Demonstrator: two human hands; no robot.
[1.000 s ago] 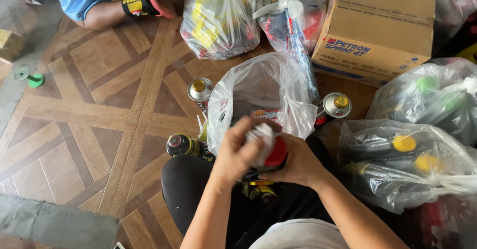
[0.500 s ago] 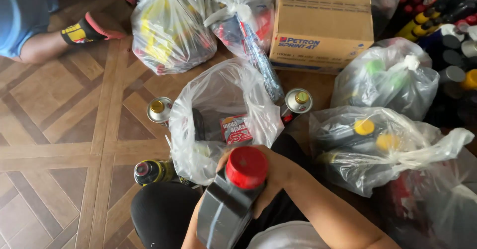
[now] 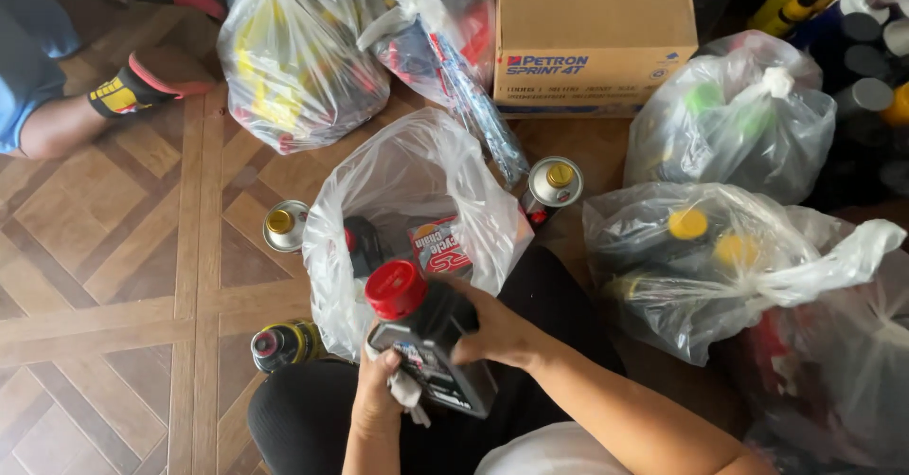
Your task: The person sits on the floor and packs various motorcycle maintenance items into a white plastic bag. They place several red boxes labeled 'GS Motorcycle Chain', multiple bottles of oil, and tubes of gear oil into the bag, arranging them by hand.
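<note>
1. I've got a dark bottle (image 3: pixel 431 347) in my lap: smooth, glossy plastic, flat-sided, tilted so its round red cap (image 3: pixel 396 288) points up and to my left.
2. The cap is ridged at the rim and matte next to the shiny body; a printed label runs down the bottle's face.
3. My right hand (image 3: pixel 497 328) wraps the bottle's upper side, fingers curled and pressed together against the plastic just below the cap's shoulder.
4. My left hand (image 3: pixel 381 390) is at the bottle's lower edge, fingers bunched around a crumpled white cloth (image 3: pixel 407 392), soft and wrinkled, pinched against the bottle.
5. How far my left fingertips go round the back of the bottle, I cannot tell; the cloth hides them.
6. Just beyond the bottle stands an open clear plastic bag (image 3: pixel 417 200), thin and crinkly, its mouth gaping; inside lie another dark bottle and a red-and-white packet.
7. Two round metal cans stand on the floor, one (image 3: pixel 285 226) to the left of the bag, one (image 3: pixel 552 186) to its right, both with yellow tops.
8. A third can (image 3: pixel 284 344) lies on its side near my left knee.
9. The floor (image 3: pixel 123 276) is wood parquet, laid in angled strips.
10. Tied bags of bottles (image 3: pixel 739 267) sit on my right; a brown cardboard box (image 3: pixel 592 35) stands behind.
</note>
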